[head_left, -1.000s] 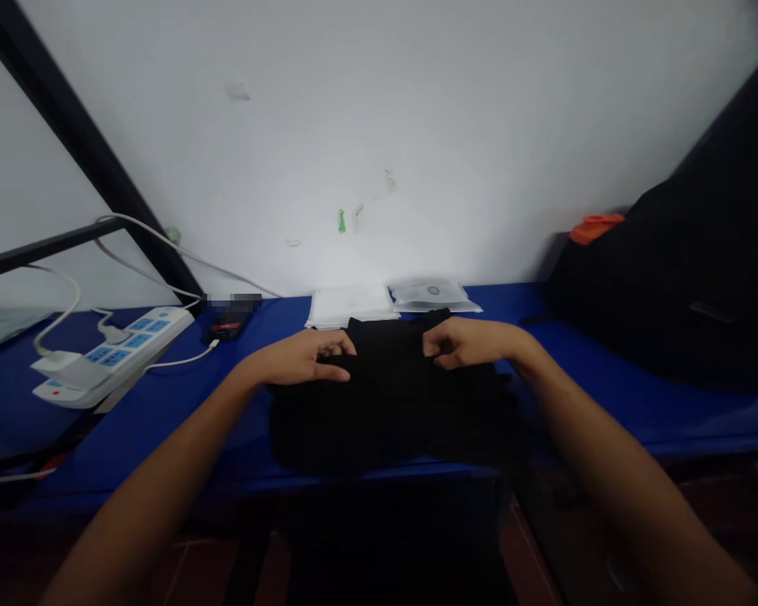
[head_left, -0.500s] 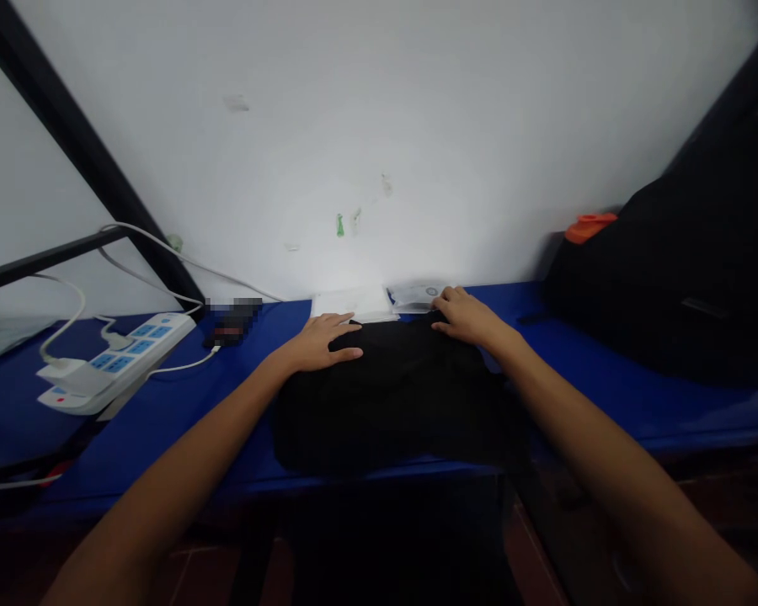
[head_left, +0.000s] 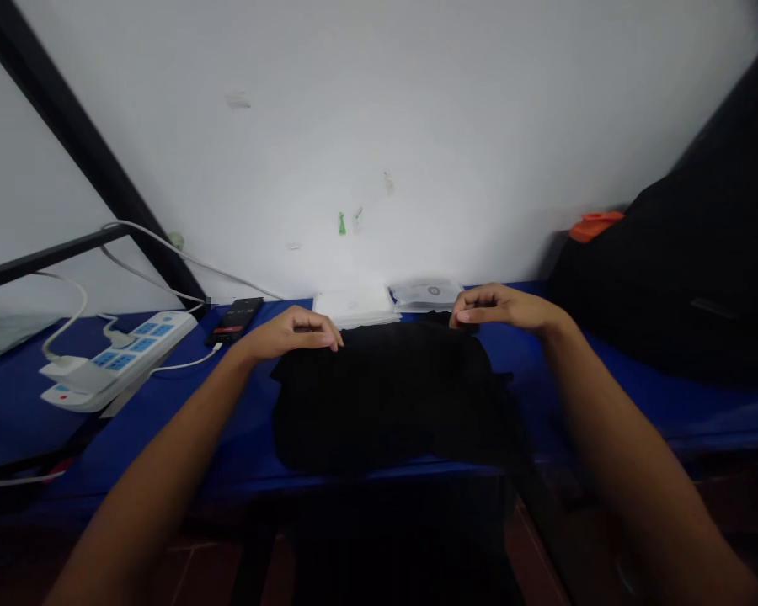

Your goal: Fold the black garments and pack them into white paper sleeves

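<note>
The black folded garment [head_left: 392,400] lies long side crosswise, just toward the body from both half-curled hands, with the left hand [head_left: 289,332] and right hand [head_left: 502,307] at its far edge, any grip unclear.

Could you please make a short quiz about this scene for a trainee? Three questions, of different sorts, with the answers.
1. True or false: the phone lies on top of the white power strip.
2. Which hand is nearer to the phone: the left hand or the right hand?
3. What colour is the table top under the black cloth? A) red B) blue C) white

Key: 1 false; 2 the left hand; 3 B.
</note>
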`<state>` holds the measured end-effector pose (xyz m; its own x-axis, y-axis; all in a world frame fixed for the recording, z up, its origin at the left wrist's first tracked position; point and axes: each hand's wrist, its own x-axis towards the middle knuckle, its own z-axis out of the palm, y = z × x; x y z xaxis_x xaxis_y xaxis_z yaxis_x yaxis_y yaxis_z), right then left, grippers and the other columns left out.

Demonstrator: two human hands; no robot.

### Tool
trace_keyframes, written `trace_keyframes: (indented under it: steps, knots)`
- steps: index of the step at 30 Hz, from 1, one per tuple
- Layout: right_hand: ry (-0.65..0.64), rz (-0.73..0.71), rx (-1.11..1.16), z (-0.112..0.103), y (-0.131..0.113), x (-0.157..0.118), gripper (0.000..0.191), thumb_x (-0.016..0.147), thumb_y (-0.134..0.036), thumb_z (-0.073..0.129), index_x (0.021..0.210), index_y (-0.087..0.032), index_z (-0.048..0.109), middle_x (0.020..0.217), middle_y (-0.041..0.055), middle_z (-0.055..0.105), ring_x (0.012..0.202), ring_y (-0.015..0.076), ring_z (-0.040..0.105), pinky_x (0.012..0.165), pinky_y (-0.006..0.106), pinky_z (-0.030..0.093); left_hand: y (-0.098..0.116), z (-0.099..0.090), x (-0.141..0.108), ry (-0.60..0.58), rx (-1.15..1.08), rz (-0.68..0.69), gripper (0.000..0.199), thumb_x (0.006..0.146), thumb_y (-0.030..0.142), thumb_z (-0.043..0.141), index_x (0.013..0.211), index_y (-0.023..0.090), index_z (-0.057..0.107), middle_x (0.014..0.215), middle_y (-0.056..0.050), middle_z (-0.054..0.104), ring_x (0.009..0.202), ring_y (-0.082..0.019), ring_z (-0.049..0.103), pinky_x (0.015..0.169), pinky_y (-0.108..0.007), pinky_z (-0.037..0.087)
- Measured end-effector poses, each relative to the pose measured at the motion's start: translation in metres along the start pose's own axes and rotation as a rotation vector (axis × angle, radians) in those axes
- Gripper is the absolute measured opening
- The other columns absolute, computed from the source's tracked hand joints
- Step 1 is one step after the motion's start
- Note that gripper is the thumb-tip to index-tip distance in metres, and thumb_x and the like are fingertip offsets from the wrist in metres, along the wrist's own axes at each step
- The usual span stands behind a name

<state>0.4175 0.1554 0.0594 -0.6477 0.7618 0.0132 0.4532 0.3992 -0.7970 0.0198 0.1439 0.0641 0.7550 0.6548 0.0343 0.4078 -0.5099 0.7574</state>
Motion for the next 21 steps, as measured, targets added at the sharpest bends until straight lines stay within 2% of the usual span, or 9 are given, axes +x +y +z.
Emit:
trace_keyframes:
  steps: [2, 4, 7, 9, 12, 14, 17, 19, 21]
  knots:
    - [-0.061, 0.016, 0.076, 0.002, -0.003, -0.001, 0.032, 0.087, -0.049, 0.061, 0.091, -0.018, 0.068, 0.093, 0.0054, 0.071, 0.083, 0.0192, 0.065, 0.084, 0.037, 0.048, 0.003, -0.01, -0.009, -0.088, -0.078, -0.106, 0.033, 0.09, 0.047, 0.06, 0.098, 0.018, 0.071, 0.093, -0.008, 0.073, 0.091, -0.02, 0.066, 0.087, -0.034, 0.048]
    - [-0.089, 0.027, 0.07, 0.006, 0.0, 0.003, 0.032, 0.086, -0.049, 0.062, 0.091, -0.018, 0.067, 0.094, 0.0054, 0.071, 0.081, 0.0187, 0.065, 0.082, 0.037, 0.049, -0.005, -0.016, -0.012, -0.002, 0.011, -0.23, 0.038, 0.084, 0.051, 0.065, 0.104, 0.019, 0.069, 0.092, -0.006, 0.072, 0.089, -0.021, 0.065, 0.084, -0.033, 0.048]
    - [-0.122, 0.093, -0.075, 0.014, 0.011, 0.014, 0.034, 0.079, -0.051, 0.069, 0.092, -0.02, 0.068, 0.094, 0.0048, 0.07, 0.086, 0.0199, 0.063, 0.08, 0.035, 0.048, -0.029, -0.018, -0.01, 0.183, 0.296, -0.367, 0.058, 0.067, 0.056, 0.078, 0.112, 0.02, 0.065, 0.105, -0.006, 0.067, 0.096, -0.023, 0.061, 0.083, -0.032, 0.046]
    - [-0.148, 0.177, -0.186, 0.018, 0.018, 0.019, 0.038, 0.072, -0.052, 0.075, 0.092, -0.02, 0.068, 0.092, 0.0042, 0.069, 0.086, 0.0208, 0.062, 0.077, 0.034, 0.046, -0.044, -0.017, -0.007, 0.175, 0.408, -0.41, 0.061, 0.061, 0.054, 0.081, 0.107, 0.018, 0.064, 0.104, -0.007, 0.064, 0.095, -0.024, 0.06, 0.082, -0.032, 0.045]
    - [-0.216, 0.255, -0.286, 0.021, 0.024, 0.022, 0.039, 0.067, -0.053, 0.078, 0.088, -0.021, 0.067, 0.085, 0.0018, 0.067, 0.079, 0.0202, 0.06, 0.07, 0.033, 0.044, -0.05, -0.016, -0.003, 0.152, 0.454, -0.377, 0.04, 0.067, 0.049, 0.076, 0.087, 0.018, 0.061, 0.089, -0.003, 0.062, 0.084, -0.021, 0.057, 0.076, -0.03, 0.042]
    - [-0.238, 0.236, -0.309, 0.02, 0.024, 0.021, 0.034, 0.069, -0.051, 0.075, 0.082, -0.021, 0.065, 0.078, 0.0001, 0.064, 0.074, 0.0186, 0.056, 0.067, 0.032, 0.041, -0.044, -0.017, -0.004, 0.232, 0.448, -0.317, 0.031, 0.072, 0.045, 0.072, 0.081, 0.019, 0.057, 0.083, -0.001, 0.06, 0.079, -0.018, 0.054, 0.073, -0.028, 0.041]
    - [-0.175, 0.177, -0.304, 0.016, 0.022, 0.02, 0.03, 0.072, -0.049, 0.071, 0.078, -0.021, 0.061, 0.075, -0.0009, 0.059, 0.07, 0.0168, 0.051, 0.064, 0.031, 0.038, -0.027, -0.019, -0.01, 0.334, 0.314, -0.241, 0.026, 0.075, 0.039, 0.069, 0.085, 0.019, 0.057, 0.083, 0.0, 0.059, 0.077, -0.015, 0.053, 0.074, -0.027, 0.041]
    - [-0.126, 0.159, -0.294, 0.014, 0.022, 0.019, 0.029, 0.074, -0.049, 0.069, 0.08, -0.021, 0.06, 0.076, -0.0006, 0.057, 0.07, 0.0167, 0.049, 0.063, 0.031, 0.037, -0.014, -0.022, -0.016, 0.272, 0.173, -0.189, 0.026, 0.074, 0.037, 0.071, 0.087, 0.019, 0.057, 0.086, 0.0, 0.06, 0.079, -0.015, 0.055, 0.075, -0.027, 0.042]
    - [-0.104, 0.166, -0.29, 0.014, 0.024, 0.02, 0.028, 0.075, -0.048, 0.069, 0.081, -0.021, 0.061, 0.077, 0.0001, 0.058, 0.071, 0.0173, 0.05, 0.064, 0.031, 0.038, -0.003, -0.024, -0.02, 0.099, 0.067, -0.177, 0.027, 0.074, 0.038, 0.072, 0.088, 0.018, 0.059, 0.087, -0.001, 0.063, 0.081, -0.015, 0.057, 0.075, -0.026, 0.043]
